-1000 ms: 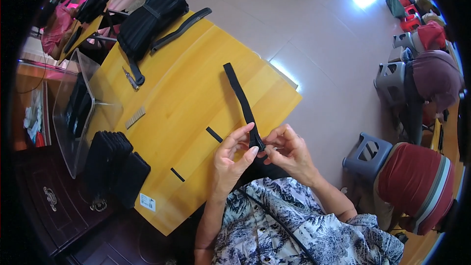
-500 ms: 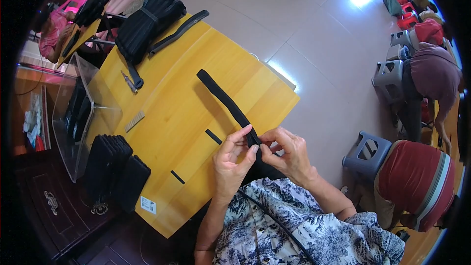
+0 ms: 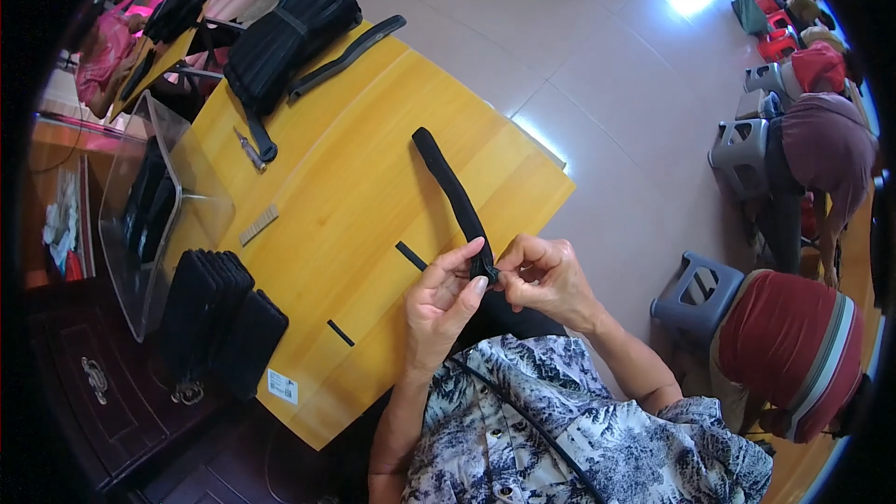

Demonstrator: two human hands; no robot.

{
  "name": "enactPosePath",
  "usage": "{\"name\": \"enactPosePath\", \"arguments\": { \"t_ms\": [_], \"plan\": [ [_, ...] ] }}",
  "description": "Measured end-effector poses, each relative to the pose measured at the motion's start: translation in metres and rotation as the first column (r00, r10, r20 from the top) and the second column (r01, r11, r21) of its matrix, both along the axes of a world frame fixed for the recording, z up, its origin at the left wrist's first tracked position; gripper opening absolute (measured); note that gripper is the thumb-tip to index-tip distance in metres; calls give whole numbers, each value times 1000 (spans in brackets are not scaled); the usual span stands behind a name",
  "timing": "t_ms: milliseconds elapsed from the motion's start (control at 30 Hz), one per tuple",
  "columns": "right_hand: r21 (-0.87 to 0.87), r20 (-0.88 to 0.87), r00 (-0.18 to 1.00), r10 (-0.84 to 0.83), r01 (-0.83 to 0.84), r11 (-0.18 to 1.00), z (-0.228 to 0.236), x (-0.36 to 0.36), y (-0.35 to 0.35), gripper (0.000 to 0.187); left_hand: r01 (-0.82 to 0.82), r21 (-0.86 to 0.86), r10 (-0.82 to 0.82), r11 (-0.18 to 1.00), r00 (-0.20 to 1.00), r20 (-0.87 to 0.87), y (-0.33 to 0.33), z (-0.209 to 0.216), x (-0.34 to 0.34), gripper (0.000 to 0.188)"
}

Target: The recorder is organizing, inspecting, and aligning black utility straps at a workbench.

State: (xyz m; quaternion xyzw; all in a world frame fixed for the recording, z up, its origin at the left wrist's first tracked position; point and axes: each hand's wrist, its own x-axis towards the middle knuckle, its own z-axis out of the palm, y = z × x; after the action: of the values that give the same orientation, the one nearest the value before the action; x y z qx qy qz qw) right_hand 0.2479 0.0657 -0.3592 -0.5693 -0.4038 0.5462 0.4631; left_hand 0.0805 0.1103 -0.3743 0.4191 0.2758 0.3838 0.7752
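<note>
A long black fabric strap stretches away from my hands over the wooden table, its far end slightly bent to the left. My left hand is closed on the near end, with thumb and fingers on either side of it. At the strap's near tip, my right hand pinches from the right; anything finer between those fingertips is too small to make out. Left of my left hand, a short black strip lies on the table. A second short black strip lies closer to the front edge.
On the yellow table are a tied bundle of black straps, a loose strap, a small pointed tool and a ridged tan piece. Black pads stand beside a clear box. Rightward are a stool and other people.
The strap's far end has swung to the right and a little up. My right fingers have shifted slightly at the near tip, where the fabric now looks more turned. My left hand keeps its hold.
</note>
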Motion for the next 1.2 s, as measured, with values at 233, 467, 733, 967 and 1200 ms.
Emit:
{"name": "enactPosePath", "arguments": {
  "t_ms": [233,467,733,967,1200],
  "plan": [
    [96,272,960,69,-98,991,-9,0,2,8,-92,-10,90,996,992,-86,-3,-4,3,38],
    [164,361,923,132,-202,965,-9,4,7,33,-120,-176,114,977,992,-47,2,-13,1,29],
    [297,446,893,-55,-90,951,-9,-6,4,18,-154,-124,152,980,988,-25,3,-9,13,18],
    [370,432,812,-391,236,899,-8,18,19,13,-129,-107,123,986,990,-64,6,3,24,12],
    [394,175,954,-243,159,905,20,19,24,12,114,-259,-101,959,993,66,20,20,14,13]
  ]
}}
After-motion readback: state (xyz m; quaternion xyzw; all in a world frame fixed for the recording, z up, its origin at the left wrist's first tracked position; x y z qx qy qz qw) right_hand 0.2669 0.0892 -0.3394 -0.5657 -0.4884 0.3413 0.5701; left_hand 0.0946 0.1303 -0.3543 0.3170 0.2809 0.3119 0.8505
